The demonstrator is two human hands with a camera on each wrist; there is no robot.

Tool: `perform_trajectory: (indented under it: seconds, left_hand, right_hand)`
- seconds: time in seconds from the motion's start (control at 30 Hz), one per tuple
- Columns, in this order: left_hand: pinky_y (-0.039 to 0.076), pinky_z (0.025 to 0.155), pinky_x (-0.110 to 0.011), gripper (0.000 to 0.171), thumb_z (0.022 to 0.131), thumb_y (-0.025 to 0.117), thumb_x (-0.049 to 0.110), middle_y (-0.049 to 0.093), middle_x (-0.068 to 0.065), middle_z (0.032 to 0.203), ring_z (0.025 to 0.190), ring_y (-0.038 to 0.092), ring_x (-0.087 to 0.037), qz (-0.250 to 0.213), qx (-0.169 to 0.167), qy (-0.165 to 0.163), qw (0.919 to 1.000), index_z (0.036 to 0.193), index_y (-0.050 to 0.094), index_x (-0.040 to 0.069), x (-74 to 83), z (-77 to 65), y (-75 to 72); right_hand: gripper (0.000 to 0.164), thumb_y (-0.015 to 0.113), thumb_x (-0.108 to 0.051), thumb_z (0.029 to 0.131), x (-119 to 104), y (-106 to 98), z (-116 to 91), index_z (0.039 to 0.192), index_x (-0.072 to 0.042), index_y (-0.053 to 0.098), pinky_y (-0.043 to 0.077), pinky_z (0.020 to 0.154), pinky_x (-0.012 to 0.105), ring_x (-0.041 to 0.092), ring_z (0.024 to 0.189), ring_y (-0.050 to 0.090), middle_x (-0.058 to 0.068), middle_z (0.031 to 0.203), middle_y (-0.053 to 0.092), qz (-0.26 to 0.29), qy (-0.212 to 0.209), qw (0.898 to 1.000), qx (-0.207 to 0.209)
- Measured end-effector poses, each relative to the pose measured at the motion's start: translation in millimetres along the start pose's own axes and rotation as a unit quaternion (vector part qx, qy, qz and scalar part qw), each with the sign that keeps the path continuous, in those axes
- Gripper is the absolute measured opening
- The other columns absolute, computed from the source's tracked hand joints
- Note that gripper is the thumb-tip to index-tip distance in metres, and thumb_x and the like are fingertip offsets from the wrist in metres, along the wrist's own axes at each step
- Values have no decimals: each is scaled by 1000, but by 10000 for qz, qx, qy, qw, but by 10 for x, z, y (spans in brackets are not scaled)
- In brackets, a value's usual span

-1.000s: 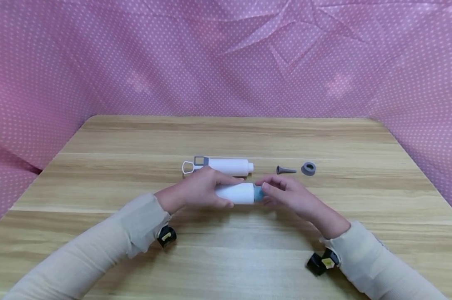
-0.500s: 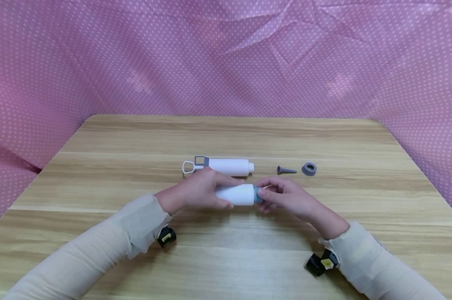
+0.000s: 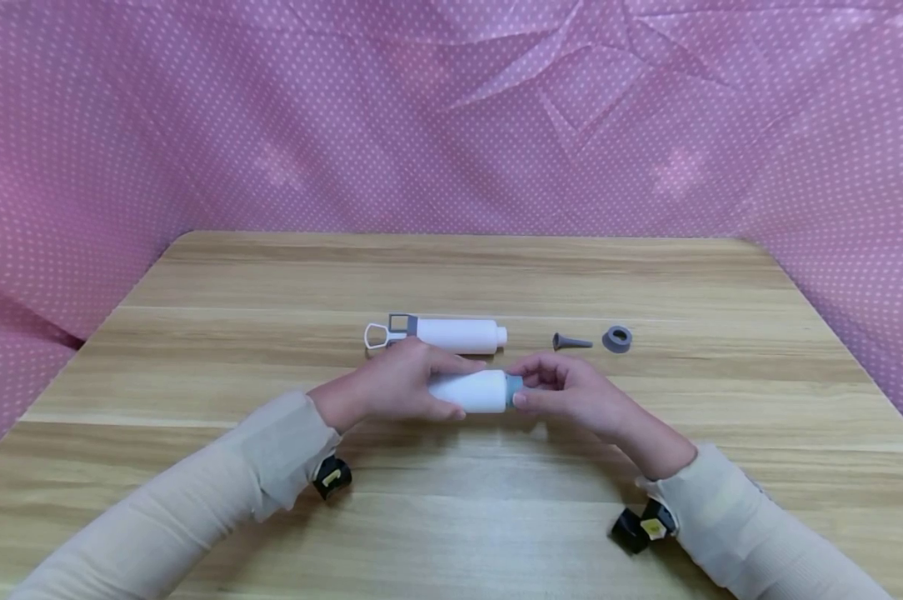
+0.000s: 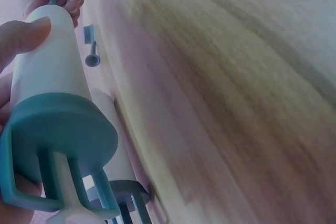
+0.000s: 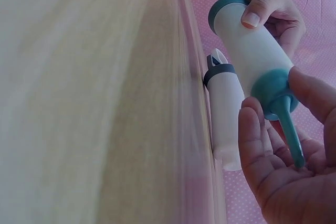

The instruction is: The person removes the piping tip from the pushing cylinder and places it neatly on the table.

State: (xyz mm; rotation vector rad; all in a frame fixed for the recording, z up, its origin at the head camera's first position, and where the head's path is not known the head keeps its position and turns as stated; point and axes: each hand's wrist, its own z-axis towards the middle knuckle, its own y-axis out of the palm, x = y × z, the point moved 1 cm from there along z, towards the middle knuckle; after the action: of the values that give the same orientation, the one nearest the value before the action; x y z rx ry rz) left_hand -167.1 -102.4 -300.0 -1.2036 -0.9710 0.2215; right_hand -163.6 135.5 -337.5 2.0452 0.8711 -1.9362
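My left hand [image 3: 391, 383] grips a white syringe-like tube [image 3: 472, 392] from the left, holding it level above the table. A teal end piece with a frame [image 4: 63, 124] and a pale pull rod closes its near end in the left wrist view. At the other end sits a teal collar [image 5: 270, 87] with a long tapered teal nozzle [image 5: 287, 129]. The thumb and fingers of my right hand [image 3: 582, 396] pinch this collar, and the nozzle points into the palm. Behind the hands lies a similar white tube [image 3: 457, 335] with a grey frame.
On the wooden table [image 3: 451, 517], right of the second tube, lie a grey tapered nozzle [image 3: 571, 341] and a grey ring [image 3: 617, 338]. A pink dotted cloth [image 3: 451, 117] hangs around the table's back and sides.
The right thumb has slid down over the teal collar to its lower front side, with the fingers shifting around it. The left hand and the tube have barely moved.
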Motion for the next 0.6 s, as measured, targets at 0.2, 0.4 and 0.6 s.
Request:
perform_trajectory:
  seconds: [0.2, 0.4, 0.6]
  left_hand:
    - [47, 78, -30, 53, 73, 79, 27, 66, 1, 113, 90, 58, -13, 74, 45, 167, 9998, 122, 62, 16, -4, 1, 4]
    - [47, 80, -30, 53, 73, 78, 28, 66, 1, 114, 91, 57, -13, 63, 11, 137, 9999, 122, 62, 17, -21, 7, 20]
    - [47, 81, -30, 53, 73, 78, 27, 66, 1, 114, 92, 57, -13, 38, 11, 111, 9999, 122, 62, 16, -25, 12, 29]
  right_hand:
    - [41, 71, -12, 80, 6, 6, 4, 116, 0, 56, 50, 81, 32, 24, 95, 58, 15, 106, 61, -47, -24, 9999, 95]
    - [43, 74, -8, 76, 7, 6, 2, 115, 0, 57, 49, 83, 31, 23, 96, 58, 14, 106, 62, -114, -107, 9998, 142]
    - [47, 76, -10, 74, 24, 5, 15, 116, 1, 57, 48, 86, 32, 23, 99, 58, 14, 109, 62, -207, -185, 9995, 126]
